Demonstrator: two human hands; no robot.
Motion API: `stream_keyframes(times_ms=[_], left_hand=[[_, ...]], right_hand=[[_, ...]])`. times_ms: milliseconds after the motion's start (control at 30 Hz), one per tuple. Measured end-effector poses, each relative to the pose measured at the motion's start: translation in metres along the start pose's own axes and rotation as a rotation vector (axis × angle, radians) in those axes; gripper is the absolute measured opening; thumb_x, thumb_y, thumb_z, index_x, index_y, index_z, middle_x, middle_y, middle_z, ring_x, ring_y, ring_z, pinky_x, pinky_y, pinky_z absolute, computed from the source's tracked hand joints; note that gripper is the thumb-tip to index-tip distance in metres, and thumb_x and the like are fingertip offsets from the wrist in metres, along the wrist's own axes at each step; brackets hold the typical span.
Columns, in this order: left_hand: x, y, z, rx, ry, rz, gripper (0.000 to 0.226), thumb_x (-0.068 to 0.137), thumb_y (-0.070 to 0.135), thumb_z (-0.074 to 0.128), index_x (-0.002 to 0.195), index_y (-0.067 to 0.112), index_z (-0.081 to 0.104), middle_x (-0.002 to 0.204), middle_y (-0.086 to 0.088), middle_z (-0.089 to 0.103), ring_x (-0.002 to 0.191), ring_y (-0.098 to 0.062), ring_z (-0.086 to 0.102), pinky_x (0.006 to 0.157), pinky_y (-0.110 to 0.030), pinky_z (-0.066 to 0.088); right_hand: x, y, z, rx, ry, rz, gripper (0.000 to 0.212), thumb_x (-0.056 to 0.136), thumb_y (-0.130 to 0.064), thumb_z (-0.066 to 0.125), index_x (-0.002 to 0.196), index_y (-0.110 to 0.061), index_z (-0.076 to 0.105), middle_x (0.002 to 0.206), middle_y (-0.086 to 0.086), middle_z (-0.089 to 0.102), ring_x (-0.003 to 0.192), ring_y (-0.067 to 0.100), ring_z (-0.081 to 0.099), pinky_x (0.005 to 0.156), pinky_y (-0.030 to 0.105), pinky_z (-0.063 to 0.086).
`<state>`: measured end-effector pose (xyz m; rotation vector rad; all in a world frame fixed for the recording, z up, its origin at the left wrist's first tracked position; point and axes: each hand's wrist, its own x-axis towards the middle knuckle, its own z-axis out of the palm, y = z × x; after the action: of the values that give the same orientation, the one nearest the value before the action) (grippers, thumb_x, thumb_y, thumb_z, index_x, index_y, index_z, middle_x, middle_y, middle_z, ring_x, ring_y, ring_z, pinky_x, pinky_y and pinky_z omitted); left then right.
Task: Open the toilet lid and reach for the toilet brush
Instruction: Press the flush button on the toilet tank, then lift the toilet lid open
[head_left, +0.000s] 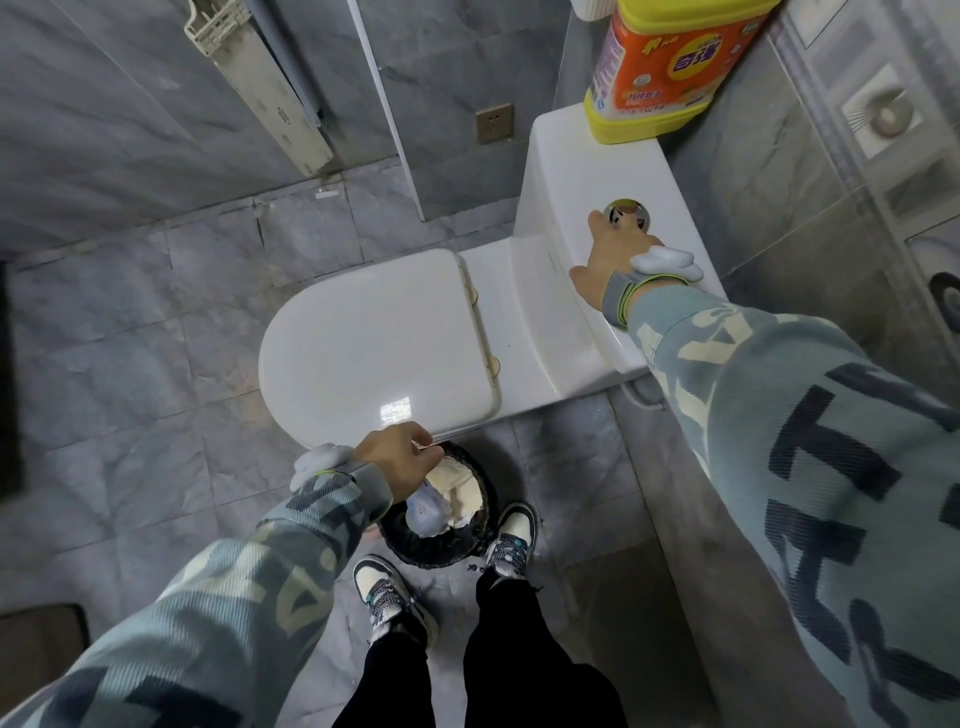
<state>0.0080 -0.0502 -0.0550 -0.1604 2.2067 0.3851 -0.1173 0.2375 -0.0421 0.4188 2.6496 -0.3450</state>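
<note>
The toilet lid (379, 343) is seen shut, lying flat over the bowl at the centre. The left hand (400, 449) is curled at the lid's six o'clock edge, fingers hooked on its rim. The right hand (615, 260) is laid flat and released on the cistern (576, 176) at two o'clock, fingertips by the flush button (627, 213). A lined waste bin (441, 509) is found below the lid; a yellow bottle (670, 67) is stood on the cistern at one o'clock.

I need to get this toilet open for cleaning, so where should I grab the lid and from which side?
Grip the toilet lid at its rounded free edge, the end farthest from the tank. The two hinge caps sit at the tank end, so the lid should swing up from the opposite end. The left hand is already at the near rim; curl the fingers under the overhanging lip and lift toward the tank.
</note>
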Motion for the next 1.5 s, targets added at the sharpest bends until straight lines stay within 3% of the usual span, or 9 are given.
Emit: stream_keyframes(times_ms=[533, 633, 733, 900, 967, 1033, 1100, 1233, 1500], left_hand=[[-0.006, -0.031, -0.009, -0.071, 0.004, -0.026, 0.04, 0.091, 0.046, 0.053, 0.123, 0.024, 0.061, 0.121, -0.001, 0.066, 0.098, -0.018, 0.056, 0.08, -0.026, 0.039], [-0.002, -0.045, -0.011, -0.1, -0.029, -0.048, 0.041, 0.09, 0.049, 0.052, 0.122, 0.025, 0.061, 0.119, 0.0, 0.066, 0.103, -0.02, 0.062, 0.084, -0.028, 0.045], [0.01, -0.065, -0.007, -0.209, -0.037, -0.064, 0.042, 0.089, 0.049, 0.053, 0.119, 0.022, 0.063, 0.114, -0.001, 0.07, 0.098, -0.023, 0.068, 0.091, -0.036, 0.053], [0.06, -0.116, 0.015, -0.632, -0.008, -0.248, 0.036, 0.094, 0.034, 0.054, 0.118, 0.009, 0.062, 0.109, -0.007, 0.064, 0.088, -0.026, 0.066, 0.074, -0.036, 0.054], [0.091, -0.141, 0.026, -0.754, -0.013, -0.344, 0.018, 0.094, 0.028, 0.052, 0.088, 0.013, 0.059, 0.103, -0.009, 0.054, 0.088, -0.025, 0.056, 0.067, -0.036, 0.047], [0.117, -0.159, 0.034, -0.825, 0.025, -0.421, 0.025, 0.091, 0.033, 0.055, 0.073, 0.018, 0.049, 0.105, -0.014, 0.052, 0.093, -0.026, 0.053, 0.084, -0.043, 0.052], [0.15, -0.181, 0.051, -0.926, 0.09, -0.509, 0.029, 0.086, 0.043, 0.059, 0.083, 0.015, 0.054, 0.118, -0.02, 0.055, 0.105, -0.03, 0.056, 0.102, -0.049, 0.048], [0.184, -0.198, 0.066, -1.191, 0.099, -0.64, 0.08, 0.078, 0.053, 0.059, 0.143, 0.01, 0.039, 0.145, -0.011, 0.045, 0.113, -0.028, 0.052, 0.099, -0.042, 0.046], [0.217, -0.215, 0.071, -1.553, 0.081, -0.655, 0.071, 0.071, 0.047, 0.065, 0.133, 0.016, 0.049, 0.124, 0.001, 0.062, 0.099, -0.015, 0.064, 0.087, -0.037, 0.044]], right_hand=[[-0.01, -0.023, -0.002, -0.112, -0.09, 0.151, 0.08, 0.088, -0.028, 0.06, 0.155, -0.011, 0.018, 0.158, 0.017, 0.02, 0.144, 0.037, 0.026, 0.111, 0.052, 0.035], [-0.022, -0.045, -0.001, -0.196, -0.046, 0.241, 0.08, 0.087, -0.031, 0.059, 0.154, -0.02, 0.017, 0.156, 0.01, 0.021, 0.137, 0.034, 0.038, 0.098, 0.046, 0.044], [-0.048, -0.081, 0.035, -0.242, 0.039, -0.032, 0.066, 0.086, -0.019, 0.051, 0.148, -0.021, 0.028, 0.147, 0.009, 0.03, 0.122, 0.033, 0.051, 0.081, 0.041, 0.046], [-0.106, -0.132, 0.165, -0.048, -0.567, -0.347, 0.05, 0.093, -0.037, 0.048, 0.141, -0.025, 0.044, 0.136, 0.005, 0.055, 0.116, 0.031, 0.059, 0.09, 0.034, 0.048], [-0.122, -0.137, 0.213, -0.021, -0.674, -0.339, 0.044, 0.093, -0.033, 0.051, 0.135, -0.02, 0.052, 0.13, 0.009, 0.06, 0.117, 0.032, 0.058, 0.09, 0.033, 0.045], [-0.132, -0.134, 0.238, -0.038, -0.686, -0.295, 0.043, 0.088, -0.039, 0.05, 0.126, -0.02, 0.057, 0.126, 0.01, 0.062, 0.115, 0.036, 0.059, 0.094, 0.038, 0.046], [-0.129, -0.133, 0.272, -0.096, -0.73, -0.271, 0.047, 0.08, -0.048, 0.045, 0.12, -0.026, 0.056, 0.123, 0.005, 0.062, 0.113, 0.036, 0.06, 0.096, 0.046, 0.046], [-0.12, -0.117, 0.302, -0.106, -0.699, -0.247, 0.046, 0.081, -0.052, 0.039, 0.124, -0.037, 0.05, 0.123, 0.0, 0.063, 0.109, 0.033, 0.063, 0.09, 0.047, 0.051], [-0.103, -0.143, 0.324, -0.033, -0.611, -0.276, 0.041, 0.094, -0.039, 0.045, 0.132, -0.027, 0.053, 0.124, 0.005, 0.066, 0.108, 0.031, 0.063, 0.085, 0.035, 0.05]])
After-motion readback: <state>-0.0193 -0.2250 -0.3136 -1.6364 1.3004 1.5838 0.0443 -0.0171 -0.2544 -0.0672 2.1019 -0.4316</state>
